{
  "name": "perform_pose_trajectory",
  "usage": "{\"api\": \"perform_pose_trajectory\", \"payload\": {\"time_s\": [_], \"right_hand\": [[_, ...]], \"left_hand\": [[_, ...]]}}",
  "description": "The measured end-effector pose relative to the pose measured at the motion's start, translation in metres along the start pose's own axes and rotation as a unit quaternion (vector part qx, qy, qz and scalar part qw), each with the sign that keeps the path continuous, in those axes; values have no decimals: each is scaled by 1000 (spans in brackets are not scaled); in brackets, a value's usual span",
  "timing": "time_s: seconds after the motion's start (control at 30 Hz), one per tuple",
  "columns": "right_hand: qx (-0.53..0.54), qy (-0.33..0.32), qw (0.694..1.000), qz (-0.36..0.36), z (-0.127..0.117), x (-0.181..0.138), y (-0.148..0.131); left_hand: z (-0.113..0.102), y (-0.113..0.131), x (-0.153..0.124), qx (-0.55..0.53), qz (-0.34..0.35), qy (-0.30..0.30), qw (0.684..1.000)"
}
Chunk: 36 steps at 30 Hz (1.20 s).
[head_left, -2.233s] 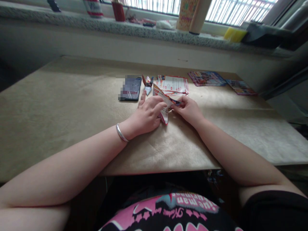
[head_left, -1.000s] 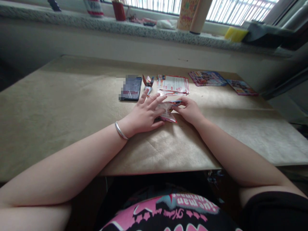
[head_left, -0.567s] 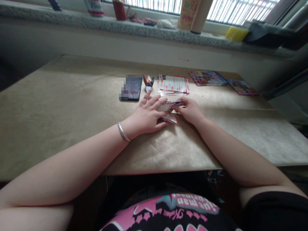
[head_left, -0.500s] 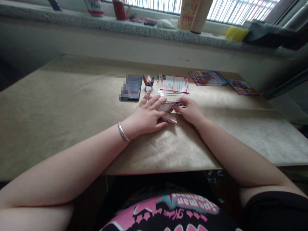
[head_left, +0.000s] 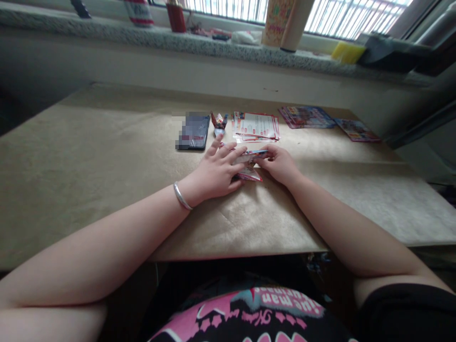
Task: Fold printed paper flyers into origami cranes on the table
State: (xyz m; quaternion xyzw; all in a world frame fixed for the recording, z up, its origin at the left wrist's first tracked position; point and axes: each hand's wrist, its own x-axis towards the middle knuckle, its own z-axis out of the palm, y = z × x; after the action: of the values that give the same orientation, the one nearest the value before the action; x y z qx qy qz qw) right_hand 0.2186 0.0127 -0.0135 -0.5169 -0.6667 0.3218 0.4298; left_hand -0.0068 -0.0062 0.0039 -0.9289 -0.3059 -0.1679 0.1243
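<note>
A partly folded sheet of printed paper (head_left: 252, 174), white with red and blue edges, lies on the table between my hands. Spread flat over its left part is my left hand (head_left: 219, 171), fingers apart and pressing it down. My right hand (head_left: 280, 164) pinches the raised right edge of the paper between thumb and fingers. Some of the paper is hidden under the left fingers. Just beyond my left fingertips stands a small folded paper figure (head_left: 219, 124) with upright points. Behind the paper is a pile of white, red-edged printed sheets (head_left: 257, 124).
A dark phone-like device (head_left: 199, 133), partly pixelated, lies left of the figure. Colourful printed cards (head_left: 308, 117) and another stack (head_left: 358, 130) sit at the back right of the table (head_left: 107, 156). Bottles, a red container (head_left: 175, 18) and a yellow item (head_left: 348, 52) line the windowsill.
Both hands keep almost the same places on the paper. The view has shifted very slightly; nothing has been let go or taken up.
</note>
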Motion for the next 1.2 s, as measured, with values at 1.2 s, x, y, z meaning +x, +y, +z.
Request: {"api": "perform_pose_trajectory", "payload": {"time_s": [1.2], "right_hand": [[-172, -125, 963, -165, -6, -13, -8]], "left_hand": [[-2, -8, 3, -62, -34, 71, 995]]}}
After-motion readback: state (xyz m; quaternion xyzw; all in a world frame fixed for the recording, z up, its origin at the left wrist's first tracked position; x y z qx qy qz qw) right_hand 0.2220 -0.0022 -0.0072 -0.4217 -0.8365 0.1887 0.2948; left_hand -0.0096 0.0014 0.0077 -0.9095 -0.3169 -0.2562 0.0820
